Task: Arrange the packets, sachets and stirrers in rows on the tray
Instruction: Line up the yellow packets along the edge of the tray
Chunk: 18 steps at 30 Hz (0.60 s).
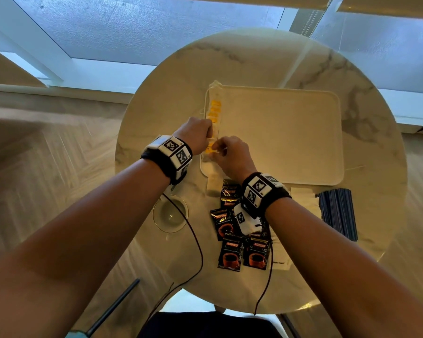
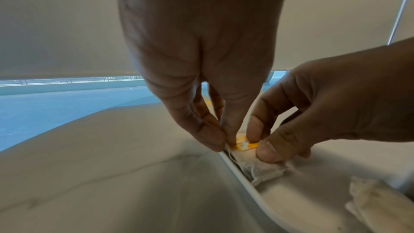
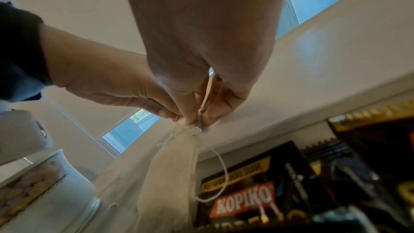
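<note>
Both hands, left hand [image 1: 195, 135] and right hand [image 1: 232, 157], pinch a yellow-tagged tea bag [image 2: 243, 145] at the white tray's [image 1: 291, 132] left edge, apparently aligning it with the row of tea bags [image 1: 214, 111] there.

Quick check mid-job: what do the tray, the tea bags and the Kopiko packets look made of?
Tray: looks like matte off-white plastic, with a smooth molded raised rim. Tea bags: thin, crinkled filter paper, by the look, with string and yellow paper tags. Kopiko packets: probably glossy foil or plastic film, with reflective printed faces and serrated edges.
</note>
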{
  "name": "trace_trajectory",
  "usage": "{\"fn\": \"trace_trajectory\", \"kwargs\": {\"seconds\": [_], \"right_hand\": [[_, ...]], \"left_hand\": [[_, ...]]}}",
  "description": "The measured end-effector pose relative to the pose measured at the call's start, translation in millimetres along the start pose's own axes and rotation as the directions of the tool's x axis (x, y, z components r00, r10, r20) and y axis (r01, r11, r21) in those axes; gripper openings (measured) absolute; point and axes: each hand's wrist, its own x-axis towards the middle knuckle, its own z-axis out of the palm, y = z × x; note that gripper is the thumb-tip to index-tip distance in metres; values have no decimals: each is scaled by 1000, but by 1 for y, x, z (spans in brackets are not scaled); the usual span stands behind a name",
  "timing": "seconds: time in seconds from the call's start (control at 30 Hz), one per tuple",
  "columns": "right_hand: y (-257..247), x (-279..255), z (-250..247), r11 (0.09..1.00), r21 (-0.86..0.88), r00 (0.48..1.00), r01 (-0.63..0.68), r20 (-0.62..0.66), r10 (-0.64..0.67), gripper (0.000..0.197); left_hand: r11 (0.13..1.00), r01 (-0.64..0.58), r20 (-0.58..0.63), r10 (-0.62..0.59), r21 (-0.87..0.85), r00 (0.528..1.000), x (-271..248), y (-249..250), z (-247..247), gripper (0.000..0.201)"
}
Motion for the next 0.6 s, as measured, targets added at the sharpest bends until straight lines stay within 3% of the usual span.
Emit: {"fn": "trace_trajectory", "kwargs": {"seconds": [0.2,0.4,0.5,0.6], "right_hand": [[3,0,-2,999,-32,1000,20,23,-19,21],[3,-11,-22,999,-33,998,38,57,-36,15],[4,-25,-34,998,-55,996,45,75,-41,14],[8,-41,-43,997,-52,995,52,90,-47,14]], "left_hand": [[1000,19,12,-19,-19,1000,0,2,-2,15],[996,-61,-79,56,-71,995,-27,13,-9,14],[995,-95,35,95,-13,995,-48,19,4,15],[998,-60,172,54,27,984,-65,21,26,22]]}}
